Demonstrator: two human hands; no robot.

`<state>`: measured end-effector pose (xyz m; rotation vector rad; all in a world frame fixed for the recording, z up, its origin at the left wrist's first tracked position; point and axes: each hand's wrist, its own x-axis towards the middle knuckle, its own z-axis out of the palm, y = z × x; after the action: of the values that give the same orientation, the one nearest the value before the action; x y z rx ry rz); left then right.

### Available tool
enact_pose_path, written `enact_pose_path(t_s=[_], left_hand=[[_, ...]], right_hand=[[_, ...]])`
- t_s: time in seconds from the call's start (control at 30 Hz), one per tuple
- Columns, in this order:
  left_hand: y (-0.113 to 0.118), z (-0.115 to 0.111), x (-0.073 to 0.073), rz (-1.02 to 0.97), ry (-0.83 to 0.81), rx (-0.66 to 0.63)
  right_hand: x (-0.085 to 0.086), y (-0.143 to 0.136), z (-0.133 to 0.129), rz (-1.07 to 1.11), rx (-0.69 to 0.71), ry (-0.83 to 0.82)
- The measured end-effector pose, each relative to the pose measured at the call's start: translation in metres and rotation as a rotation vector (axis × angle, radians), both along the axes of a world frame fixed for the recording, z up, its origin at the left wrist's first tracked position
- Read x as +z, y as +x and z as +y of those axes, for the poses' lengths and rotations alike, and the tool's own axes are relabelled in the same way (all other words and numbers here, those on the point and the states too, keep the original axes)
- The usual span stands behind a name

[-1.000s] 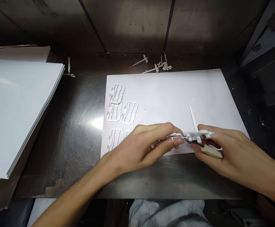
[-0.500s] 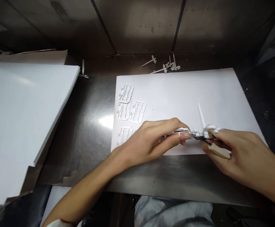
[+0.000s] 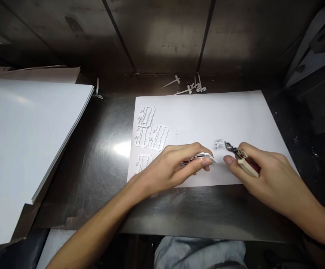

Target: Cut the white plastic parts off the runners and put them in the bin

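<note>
My left hand [image 3: 176,164] pinches a thin white plastic frame [image 3: 207,157] edge-on between thumb and fingers, just above a white sheet [image 3: 201,116]. In my right hand [image 3: 268,172] is a pair of cutting pliers [image 3: 246,164] with pale handles, its metal jaws pointing left. A small blurred white plastic sprue [image 3: 219,144] is by the jaw tips, apart from the held frame. I cannot tell whether it touches the jaws. Several similar white frames lie on the sheet's left side, one of them [image 3: 159,137] beside two overlapping ones.
Several white sprue pieces [image 3: 198,86] lie behind the sheet, near the metal back wall [image 3: 165,37]. A stack of large white sheets [image 3: 33,130] stands at left. The metal table's front edge [image 3: 179,228] runs close to my lap.
The sprue with its long stem has come away from the held frame and dropped toward the sheet. My right hand with the pliers has pulled back from my left hand's frame.
</note>
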<state>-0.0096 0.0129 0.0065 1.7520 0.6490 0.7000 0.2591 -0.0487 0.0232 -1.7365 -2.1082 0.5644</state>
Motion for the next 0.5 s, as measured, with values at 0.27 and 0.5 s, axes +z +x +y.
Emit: enact_pose_path(t_s=[0.27,0.5], left_hand=[[0.001,-0.004,-0.001,-0.028,-0.2,0.008],[-0.001,-0.007,0.005,-0.013,-0.282,-0.014]], right_hand=[[-0.005,0.015,0.025,0.093,-0.028,-0.332],[-0.027,-0.002,0.046,0.173,-0.046,-0.305]])
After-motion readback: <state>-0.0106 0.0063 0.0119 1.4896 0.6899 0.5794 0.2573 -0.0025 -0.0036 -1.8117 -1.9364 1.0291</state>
